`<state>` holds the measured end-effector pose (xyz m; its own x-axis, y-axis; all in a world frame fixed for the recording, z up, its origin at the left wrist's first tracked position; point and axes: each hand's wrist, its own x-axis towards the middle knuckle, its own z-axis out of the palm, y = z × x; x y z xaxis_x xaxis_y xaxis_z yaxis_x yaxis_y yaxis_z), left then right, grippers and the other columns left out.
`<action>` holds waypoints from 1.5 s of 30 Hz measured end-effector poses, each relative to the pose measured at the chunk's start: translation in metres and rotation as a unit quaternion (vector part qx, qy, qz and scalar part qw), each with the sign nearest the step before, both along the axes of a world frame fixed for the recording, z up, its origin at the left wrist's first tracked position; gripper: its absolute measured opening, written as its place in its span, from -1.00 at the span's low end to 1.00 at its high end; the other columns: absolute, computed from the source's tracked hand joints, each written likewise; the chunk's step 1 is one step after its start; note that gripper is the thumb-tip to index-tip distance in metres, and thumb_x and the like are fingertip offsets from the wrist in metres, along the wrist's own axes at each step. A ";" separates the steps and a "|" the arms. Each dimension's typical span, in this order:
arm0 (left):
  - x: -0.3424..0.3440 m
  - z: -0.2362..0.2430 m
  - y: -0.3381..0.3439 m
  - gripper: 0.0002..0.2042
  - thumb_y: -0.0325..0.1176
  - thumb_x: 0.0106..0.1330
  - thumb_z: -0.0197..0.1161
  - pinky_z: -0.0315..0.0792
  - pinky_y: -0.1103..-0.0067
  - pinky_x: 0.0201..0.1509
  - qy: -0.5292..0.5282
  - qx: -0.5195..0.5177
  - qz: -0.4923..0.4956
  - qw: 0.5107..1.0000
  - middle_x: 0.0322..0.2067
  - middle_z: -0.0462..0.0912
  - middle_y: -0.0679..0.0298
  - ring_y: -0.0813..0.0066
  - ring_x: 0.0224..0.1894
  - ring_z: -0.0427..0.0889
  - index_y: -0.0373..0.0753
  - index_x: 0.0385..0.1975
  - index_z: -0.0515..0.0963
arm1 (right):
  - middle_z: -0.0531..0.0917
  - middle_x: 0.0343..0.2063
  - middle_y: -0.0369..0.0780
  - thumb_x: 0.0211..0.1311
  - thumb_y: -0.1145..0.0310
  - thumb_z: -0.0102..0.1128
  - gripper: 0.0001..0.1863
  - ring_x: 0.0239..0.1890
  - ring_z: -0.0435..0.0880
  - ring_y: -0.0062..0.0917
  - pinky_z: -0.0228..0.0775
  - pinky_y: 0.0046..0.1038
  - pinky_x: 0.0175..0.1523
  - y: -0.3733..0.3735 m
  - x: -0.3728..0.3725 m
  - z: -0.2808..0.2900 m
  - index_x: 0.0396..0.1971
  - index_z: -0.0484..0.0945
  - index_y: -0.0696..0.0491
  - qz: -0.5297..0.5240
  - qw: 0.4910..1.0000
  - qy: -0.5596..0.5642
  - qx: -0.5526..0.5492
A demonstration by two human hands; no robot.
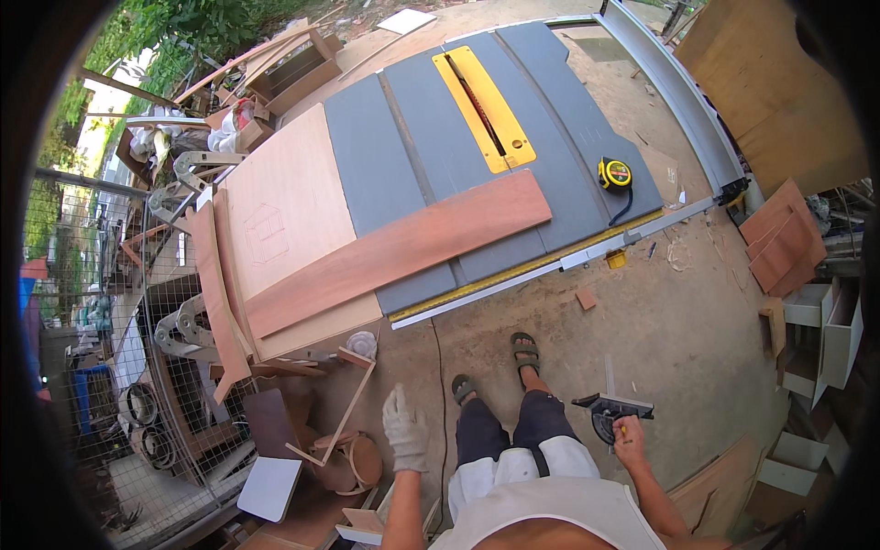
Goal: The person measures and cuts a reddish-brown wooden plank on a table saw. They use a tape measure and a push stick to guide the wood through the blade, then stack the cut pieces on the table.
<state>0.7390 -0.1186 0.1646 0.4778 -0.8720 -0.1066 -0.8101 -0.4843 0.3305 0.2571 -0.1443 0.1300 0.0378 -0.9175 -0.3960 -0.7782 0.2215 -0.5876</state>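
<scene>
My right hand grips a black miter gauge with a thin metal bar sticking up, held low beside my right leg. My left hand wears a pale work glove, holds nothing, and hangs with fingers loosely apart near my left leg. In front of me stands a grey table saw with a yellow blade insert. A long reddish-brown board lies diagonally across the saw top. A yellow tape measure rests at the saw's right edge.
A pale plywood sheet with a pencilled house shape lies on the saw's left side. Wood offcuts lie at right. White drawers stand at far right. A wire fence and scrap wood crowd the left. A cord runs over the concrete floor.
</scene>
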 end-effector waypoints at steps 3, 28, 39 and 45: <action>0.048 0.029 -0.088 -0.39 -0.46 0.24 0.30 0.43 0.27 0.21 0.011 -0.116 -0.088 0.989 0.05 0.59 0.03 0.09 0.11 0.55 -0.28 0.34 0.34 | 0.51 -0.38 -0.10 0.04 0.69 0.20 -0.83 -0.30 0.53 -0.16 0.40 -0.23 -0.15 -0.026 0.067 0.080 -0.38 0.54 0.11 0.071 0.988 -0.081 -0.110; 0.006 0.054 -0.124 -0.52 -0.48 0.20 0.37 0.37 0.50 0.32 0.610 0.109 -0.244 0.746 0.18 0.55 0.14 0.38 0.23 0.50 -0.32 0.17 0.55 | 0.50 -0.35 -0.09 -0.18 0.77 0.11 -0.76 -0.20 0.59 -0.19 0.51 -0.28 -0.09 -0.043 0.268 0.063 -0.47 0.53 0.14 0.113 0.913 -0.206 -0.334; -0.007 0.042 -0.109 -0.55 -0.46 0.28 0.31 0.35 0.47 0.33 0.596 0.115 -0.256 0.752 0.16 0.59 0.09 0.30 0.20 0.55 -0.28 0.20 0.53 | 0.50 -0.35 -0.06 -0.16 0.79 0.10 -0.78 -0.19 0.58 -0.18 0.49 -0.29 -0.08 -0.026 0.259 0.059 -0.49 0.49 0.16 0.070 0.929 -0.220 -0.291; -0.009 0.026 -0.106 -0.55 -0.39 0.29 0.33 0.35 0.40 0.33 0.449 0.003 -0.377 0.810 0.17 0.58 0.07 0.19 0.20 0.57 -0.24 0.20 0.53 | 0.49 -0.36 -0.06 -0.18 0.80 0.09 -0.77 -0.18 0.57 -0.17 0.48 -0.28 -0.07 -0.031 0.257 0.059 -0.49 0.48 0.17 0.081 0.930 -0.226 -0.280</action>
<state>0.7300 -0.2246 0.1903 -0.4630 -0.8781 -0.1205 -0.3102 0.0332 0.9501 0.5138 -0.1757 0.1889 0.2394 -0.9430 0.2312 -0.4207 -0.3153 -0.8507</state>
